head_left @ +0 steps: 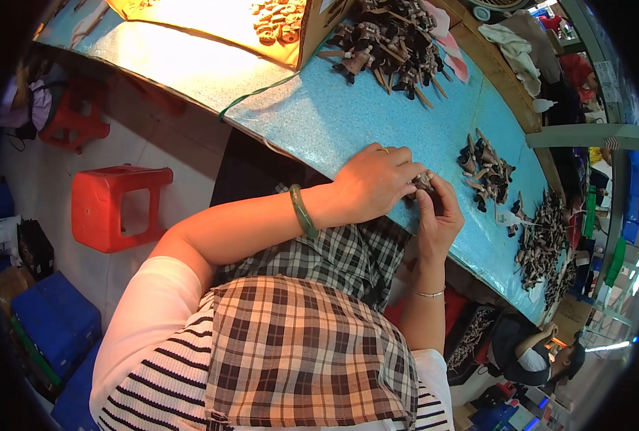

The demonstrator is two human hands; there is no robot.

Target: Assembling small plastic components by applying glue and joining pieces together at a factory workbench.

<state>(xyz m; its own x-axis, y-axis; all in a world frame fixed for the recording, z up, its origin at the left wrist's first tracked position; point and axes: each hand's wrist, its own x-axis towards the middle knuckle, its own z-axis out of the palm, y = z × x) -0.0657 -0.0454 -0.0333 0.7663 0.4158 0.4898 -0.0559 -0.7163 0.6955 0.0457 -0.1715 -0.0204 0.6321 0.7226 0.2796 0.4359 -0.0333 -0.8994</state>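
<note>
Over the table's near edge my two hands meet around a small brown-and-dark piece [423, 181], perhaps a little figurine; its details are mostly covered by fingers. My right hand [440, 214] pinches it between thumb and fingers. The fingers of my left hand [375, 179] are bent together against its left side, with the fingertips partly hidden. Just right of my hands lies a small heap of similar dark pieces with tan sticks [486, 171]. A small white squeeze bottle with a thin nozzle [506, 218] lies beyond my right hand.
The blue tabletop [377, 118] carries a large pile of dark pieces [391, 47] at the back and another pile [546, 244] at right. A lit cardboard box [301, 36] holds tan pieces. A red stool [93, 208] stands left; a person [538, 355] sits at lower right.
</note>
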